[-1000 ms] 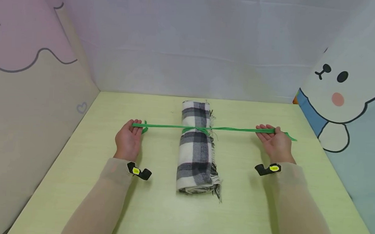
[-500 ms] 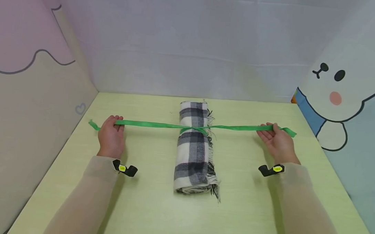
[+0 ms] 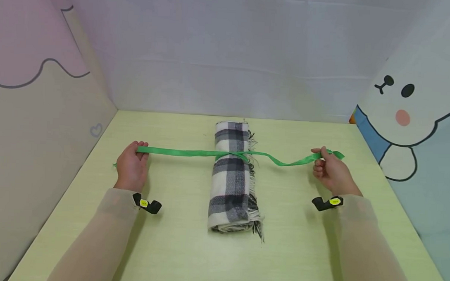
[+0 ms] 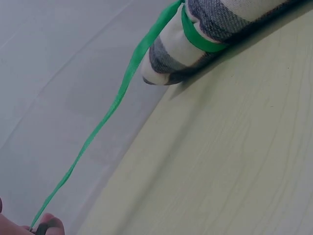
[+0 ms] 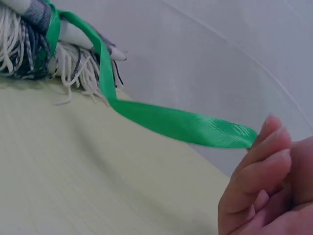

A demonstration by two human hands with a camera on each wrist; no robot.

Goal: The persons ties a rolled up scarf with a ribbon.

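Observation:
A rolled plaid scarf (image 3: 228,186) in grey and white, fringed along its right side, lies lengthwise on the table. Round its middle goes a green ribbon (image 3: 180,152), crossed over on top of the roll. My left hand (image 3: 132,166) pinches the ribbon's left end, and that length runs nearly straight to the roll. On the other side my right hand (image 3: 333,171) grips the right end between thumb and forefinger, its other fingers curled. The ribbon (image 5: 181,125) sags and twists on that side in the right wrist view. A short tail sticks out beyond each hand.
The pale wooden table (image 3: 183,255) carries the roll. White cloth (image 3: 212,65) stands behind its back edge. Printed panels with cartoon figures (image 3: 404,122) flank it left and right.
My left hand has moved left, drawing out its side of the ribbon. The right side has gone from taut to slack, and the right hand's fingers have curled in.

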